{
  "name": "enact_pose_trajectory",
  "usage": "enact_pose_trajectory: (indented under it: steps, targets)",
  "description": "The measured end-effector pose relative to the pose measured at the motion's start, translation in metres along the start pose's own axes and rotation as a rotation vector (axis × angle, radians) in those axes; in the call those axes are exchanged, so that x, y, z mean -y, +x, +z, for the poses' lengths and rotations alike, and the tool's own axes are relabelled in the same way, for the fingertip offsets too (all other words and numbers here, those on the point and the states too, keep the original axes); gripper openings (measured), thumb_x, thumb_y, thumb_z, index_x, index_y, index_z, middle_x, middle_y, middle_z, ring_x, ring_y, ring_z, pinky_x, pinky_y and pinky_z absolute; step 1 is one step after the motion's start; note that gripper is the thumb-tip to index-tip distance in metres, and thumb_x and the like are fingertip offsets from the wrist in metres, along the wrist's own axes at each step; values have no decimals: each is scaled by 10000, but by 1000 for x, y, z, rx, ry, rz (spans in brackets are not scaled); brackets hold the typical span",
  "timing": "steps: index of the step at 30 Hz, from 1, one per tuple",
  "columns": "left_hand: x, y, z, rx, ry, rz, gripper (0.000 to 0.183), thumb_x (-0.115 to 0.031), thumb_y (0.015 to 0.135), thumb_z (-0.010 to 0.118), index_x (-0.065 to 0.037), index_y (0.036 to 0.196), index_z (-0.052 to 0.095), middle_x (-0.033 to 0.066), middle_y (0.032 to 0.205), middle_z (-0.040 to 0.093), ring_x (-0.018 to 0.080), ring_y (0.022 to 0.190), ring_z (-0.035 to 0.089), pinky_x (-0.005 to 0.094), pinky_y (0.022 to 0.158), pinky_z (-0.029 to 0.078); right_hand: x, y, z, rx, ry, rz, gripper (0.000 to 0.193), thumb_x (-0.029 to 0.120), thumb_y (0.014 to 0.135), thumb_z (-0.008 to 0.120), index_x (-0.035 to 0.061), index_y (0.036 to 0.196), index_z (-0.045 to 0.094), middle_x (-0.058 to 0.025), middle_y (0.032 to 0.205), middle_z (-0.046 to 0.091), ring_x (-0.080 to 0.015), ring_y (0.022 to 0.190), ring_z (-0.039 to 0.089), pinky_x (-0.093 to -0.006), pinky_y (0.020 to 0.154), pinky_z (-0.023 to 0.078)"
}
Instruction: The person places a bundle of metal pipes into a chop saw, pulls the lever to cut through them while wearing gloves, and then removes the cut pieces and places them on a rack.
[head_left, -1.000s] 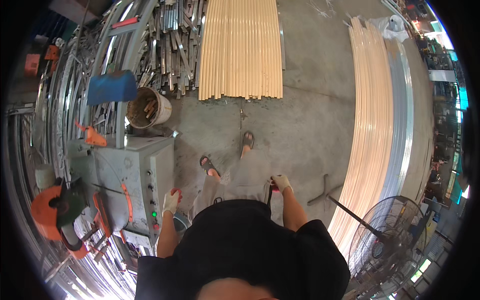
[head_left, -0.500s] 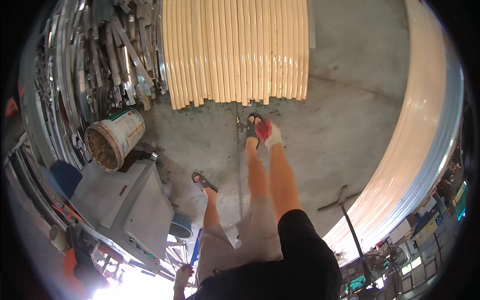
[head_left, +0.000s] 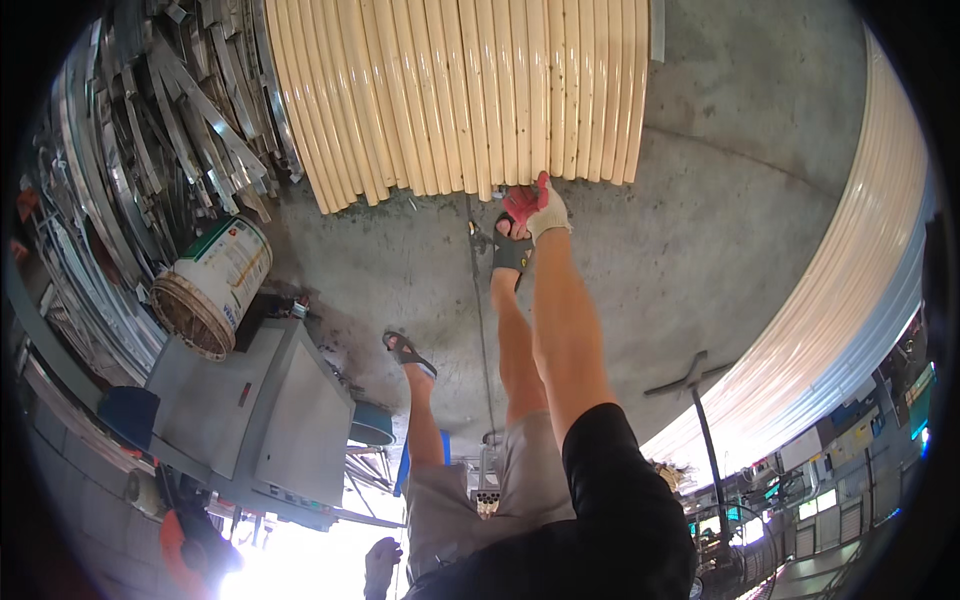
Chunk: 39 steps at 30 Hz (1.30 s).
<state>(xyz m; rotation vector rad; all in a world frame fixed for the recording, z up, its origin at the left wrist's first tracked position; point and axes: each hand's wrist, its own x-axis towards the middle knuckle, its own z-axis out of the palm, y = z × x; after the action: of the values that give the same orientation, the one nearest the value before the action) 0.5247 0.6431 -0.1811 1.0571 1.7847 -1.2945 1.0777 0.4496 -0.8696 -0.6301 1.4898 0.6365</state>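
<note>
- Far left of the right fingers: the metal offcut heap [head_left: 170, 110] and white bucket [head_left: 222, 275]. Both sit a little differently on my feed than half a second ago; I put that down to the camera tipping with the head.
- Below the bucket, up and left of the left fingers: grey cabinet [head_left: 305, 430].
- Left hand [head_left: 381, 562]: low, dark against the glare, beside the thigh. Can't tell whether its fingers are spread, together or closed on anything. Near its place of half a second ago.
- Left sandal [head_left: 408, 352]: well beyond the left fingers, much as before.
- Cream tubes [head_left: 450, 100]: laid side by side, most of them up and left of the right fingers, near ends level with the fingertips. They fill more of my view now.
- Between the knees, right of the left fingers: a small cluster of tube ends [head_left: 487, 503], newly visible.
- Right hand [head_left: 537, 208]: main change. Half a second ago it hung short of the row; a second ago it was by the hip. Now it's at the tube ends, one red glove finger overlapping them, others curled below. I judge the reach made; contact or grip I can't confirm.
- Right sandal [head_left: 512, 255]: just under those fingers.
- Right of the fingers, well apart: black stand [head_left: 708, 450], then the long cream stack [head_left: 835, 310].
</note>
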Motion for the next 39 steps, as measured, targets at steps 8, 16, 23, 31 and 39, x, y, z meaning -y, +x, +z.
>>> enact_pose_trajectory:
  steps: [8,16,23,31,39]
  targets:
    - [-49,-2,6,-45,-308,-102,367,-157,1001,608,55,1300,617,137,1102,716,222,941,720,314,787,576,-11,29,3,58,137,-93,327,497,962,690,263,1187,647,-56,1178,683,-325,1091,660,-591,1063,452]
    - [1,5,-1,-24,-299,-53,492,-190,1001,611,-5,1452,542,152,1295,661,226,1039,678,344,883,555,-47,4,30,190,252,-201,329,421,979,693,218,1231,632,-51,1202,687,-306,1058,685,-515,895,585]
    - [-125,8,-36,-121,-66,105,354,-217,971,646,3,1247,674,73,1002,727,149,912,685,280,753,528,-2,-39,28,-9,212,-219,336,446,1024,622,267,1305,580,18,1222,665,-231,1059,663,-468,840,593]
    - [-480,2,47,-22,462,877,372,-247,1009,591,7,1274,656,163,1180,742,276,1139,690,363,974,512,-13,-267,-131,63,207,-443,301,266,979,735,50,1145,606,-76,1038,683,-218,866,697,-388,705,593]
    - [-767,-14,222,810,-376,764,486,-399,1009,658,-49,1344,623,81,1181,716,209,1040,705,363,909,575,-99,-559,-454,-207,-21,-224,372,471,949,722,153,1117,624,-10,840,637,-175,668,592,-345,534,478]
